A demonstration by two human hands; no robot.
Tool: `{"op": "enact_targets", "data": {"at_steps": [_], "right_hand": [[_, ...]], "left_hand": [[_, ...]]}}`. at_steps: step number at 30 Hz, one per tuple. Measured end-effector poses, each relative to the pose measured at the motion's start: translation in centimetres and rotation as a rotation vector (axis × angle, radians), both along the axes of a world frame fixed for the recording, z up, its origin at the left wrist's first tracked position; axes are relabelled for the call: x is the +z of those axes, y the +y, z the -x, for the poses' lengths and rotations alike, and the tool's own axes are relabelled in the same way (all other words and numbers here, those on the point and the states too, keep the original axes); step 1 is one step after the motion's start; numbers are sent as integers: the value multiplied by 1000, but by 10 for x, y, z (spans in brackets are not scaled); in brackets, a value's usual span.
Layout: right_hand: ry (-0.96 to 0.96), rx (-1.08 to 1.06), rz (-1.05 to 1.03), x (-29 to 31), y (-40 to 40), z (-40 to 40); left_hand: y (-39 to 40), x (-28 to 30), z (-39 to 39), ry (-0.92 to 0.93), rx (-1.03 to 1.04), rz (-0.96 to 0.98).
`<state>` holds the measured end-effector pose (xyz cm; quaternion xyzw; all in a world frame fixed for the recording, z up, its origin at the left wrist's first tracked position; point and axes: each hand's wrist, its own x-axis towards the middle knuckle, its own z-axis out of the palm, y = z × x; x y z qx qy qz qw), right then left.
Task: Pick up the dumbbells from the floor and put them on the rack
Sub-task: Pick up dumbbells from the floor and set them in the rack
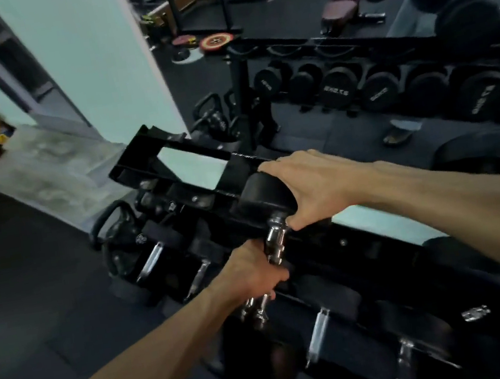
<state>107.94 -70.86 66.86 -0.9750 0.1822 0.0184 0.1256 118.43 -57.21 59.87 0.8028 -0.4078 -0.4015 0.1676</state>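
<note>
Both hands are on one dumbbell (264,219). My left hand (248,275) curls fully round its chrome handle (274,244), fingers wrapped under the bar. My right hand (308,187) lies over the far black head (262,195), fingers spread across its top and side, thumb tucked down by the neck of the handle; it cups the head more than it clamps it. The dumbbell is tilted, far head up on the top rail of the rack (207,176), near head (261,359) hanging lower, below my left wrist. Whether the far head is seated on the rail or only touching it, I cannot tell. Under the grip, on the lower tier, other dumbbells (320,329) sit in their cradles with chrome handles showing. Left of the grip a kettlebell (118,231) stands at the rack's end. Beyond my right hand a mirror (350,44) reflects rows of dumbbells.
</note>
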Motion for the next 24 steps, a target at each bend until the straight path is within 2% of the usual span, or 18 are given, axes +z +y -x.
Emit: {"op": "enact_targets", "data": {"at_steps": [10, 16, 24], "right_hand": [[16, -120, 64, -5, -136, 88], [30, -181, 34, -25, -179, 114], [23, -168, -16, -46, -221, 108]], "left_hand": [[-149, -15, 75, 53, -89, 39], [-198, -35, 94, 17, -103, 28], [-238, -50, 93, 4, -74, 6]]}}
